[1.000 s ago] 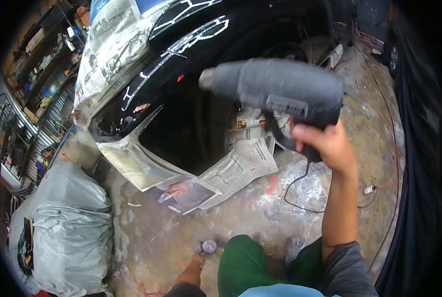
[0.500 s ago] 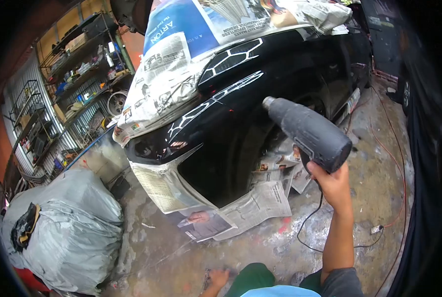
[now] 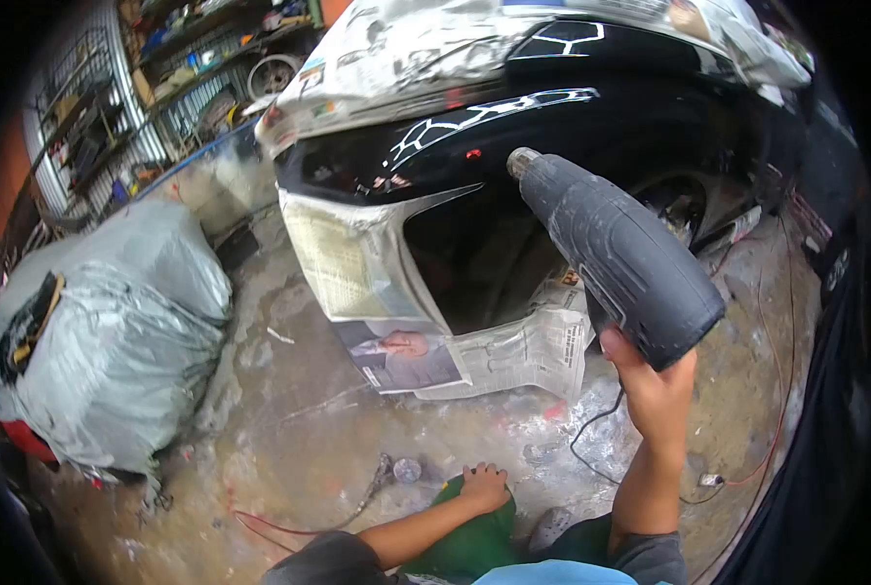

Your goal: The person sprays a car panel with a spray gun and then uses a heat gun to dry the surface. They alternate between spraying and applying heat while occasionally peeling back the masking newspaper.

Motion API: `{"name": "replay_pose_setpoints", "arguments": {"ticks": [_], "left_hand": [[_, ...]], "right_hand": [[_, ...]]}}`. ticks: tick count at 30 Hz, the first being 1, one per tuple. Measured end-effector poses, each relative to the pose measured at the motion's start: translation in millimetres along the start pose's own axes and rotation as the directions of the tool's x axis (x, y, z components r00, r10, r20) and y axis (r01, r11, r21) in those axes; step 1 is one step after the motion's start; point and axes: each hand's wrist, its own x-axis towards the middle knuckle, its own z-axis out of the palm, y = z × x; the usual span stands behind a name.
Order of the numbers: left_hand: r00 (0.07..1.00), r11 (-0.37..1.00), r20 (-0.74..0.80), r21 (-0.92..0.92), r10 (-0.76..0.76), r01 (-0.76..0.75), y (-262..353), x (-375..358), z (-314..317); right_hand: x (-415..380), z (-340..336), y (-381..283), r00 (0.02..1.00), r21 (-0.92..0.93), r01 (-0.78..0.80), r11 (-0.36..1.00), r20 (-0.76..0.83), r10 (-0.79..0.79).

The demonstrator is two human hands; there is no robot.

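A dark grey heat gun [image 3: 625, 258] is gripped by its handle in my right hand [image 3: 655, 395]. Its metal nozzle points up and left toward the glossy black car panel [image 3: 484, 249], apart from it as far as I can see. On my green-clad knee lies my left hand [image 3: 484, 486], fingers spread, holding nothing. Newspaper masking [image 3: 333, 258] borders the black panel at its left and lower edges, and more newspaper [image 3: 396, 63] covers the car above. A black cord [image 3: 583, 439] runs down from the heat gun.
A large grey covered bundle [image 3: 114, 331] sits on the floor at left. Behind it stand cluttered shelves [image 3: 196, 83] and a wheel [image 3: 272, 76]. A red hose [image 3: 260, 520] with a metal fitting lies near my left arm. A plug connection [image 3: 711, 480] rests on the floor at right.
The view has tilted down and moved closer to the car. My left hand has come up onto my knee. The heat gun stays in my right hand, its nozzle still toward the panel.
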Motion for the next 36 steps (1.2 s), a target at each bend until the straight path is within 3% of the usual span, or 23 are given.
{"name": "replay_pose_setpoints", "arguments": {"ticks": [5,7,12,15,16,18,19,21,22,23,24,27,29,31,33,34,36], "left_hand": [[0.995,0.994,-0.042,-0.065,0.089,-0.092,2.5,-1.5,-0.3],[0.992,0.986,-0.03,-0.11,0.126,-0.129,4.0,-7.2,-7.7],[0.971,0.981,-0.211,-0.126,0.116,-0.145,17.1,-26.8,8.6],[0.973,0.967,-0.225,-0.234,0.045,-0.099,48.0,-52.1,-22.9],[0.976,0.959,-0.216,-0.272,0.019,-0.079,59.0,-64.7,-34.8],[0.985,0.874,-0.149,-0.485,-0.086,0.003,68.8,-74.7,-59.1],[0.985,0.811,-0.107,-0.583,-0.137,0.05,72.5,-80.8,-64.6],[0.95,0.766,-0.189,-0.638,-0.25,0.075,74.4,-98.9,-57.3],[0.933,0.781,-0.249,-0.623,-0.26,0.051,78.7,-116.6,-69.8],[0.942,0.771,-0.229,-0.635,-0.246,0.047,86.0,-136.3,-92.7],[0.967,0.753,-0.109,-0.649,-0.232,0.108,92.4,-154.9,-109.6],[0.973,0.808,-0.134,-0.584,-0.188,0.076,119.2,-222.0,-185.2],[0.96,0.744,-0.059,-0.646,-0.272,0.171,139.4,-254.8,-234.2],[0.944,0.625,0.041,-0.74,-0.326,0.248,161.8,-269.8,-287.1],[0.926,0.431,0.171,-0.846,-0.338,0.313,183.8,-269.7,-331.0],[0.935,0.431,0.16,-0.854,-0.318,0.293,191.7,-263.0,-341.2],[0.94,0.282,0.094,-0.94,-0.328,0.193,213.1,-236.5,-364.1]], "right_hand": [[-12.0,-0.3,-32.2,0.975,-0.066,-0.182,0.981,0.114,0.188],[-12.0,-2.2,-43.2,0.969,-0.091,-0.182,0.979,0.154,0.195],[11.8,-17.9,-43.6,0.933,-0.233,-0.272,0.934,0.176,0.315],[47.3,-18.1,-49.6,0.939,-0.242,-0.238,0.941,0.19,0.286],[56.3,-18.0,-51.1,0.935,-0.098,-0.28,0.955,0.199,0.295],[80.3,-33.2,-63.3,0.905,-0.132,-0.319,0.938,0.251,0.343],[87.9,-40.4,-72.4,0.887,-0.157,-0.392,0.907,0.196,0.417],[98.0,-54.2,-88.7,0.83,-0.201,-0.529,0.824,0.079,0.552],[102.7,-59.7,-94.8,0.842,-0.196,-0.515,0.834,0.065,0.536],[105.5,-65.5,-99.7,0.853,-0.194,-0.502,0.843,0.051,0.52],[108.8,-66.3,-105.4,0.867,-0.178,-0.483,0.858,0.039,0.496],[119.2,-56.5,-109.6,0.848,-0.066,-0.511,0.857,0.123,0.515],[105.9,-63.4,-93.2,0.74,-0.068,-0.607,0.792,0.316,0.594],[123.2,-61.0,-112.1,0.37,-0.574,-0.648,0.501,0.338,0.865],[97.7,-58.1,-90.3,0.494,-0.467,-0.583,0.665,0.446,0.746],[85.2,-57.1,-80.4,0.552,-0.404,-0.54,0.738,0.493,0.673],[82.7,-58.4,-80.7,0.535,-0.441,-0.541,0.716,0.477,0.698]]}}
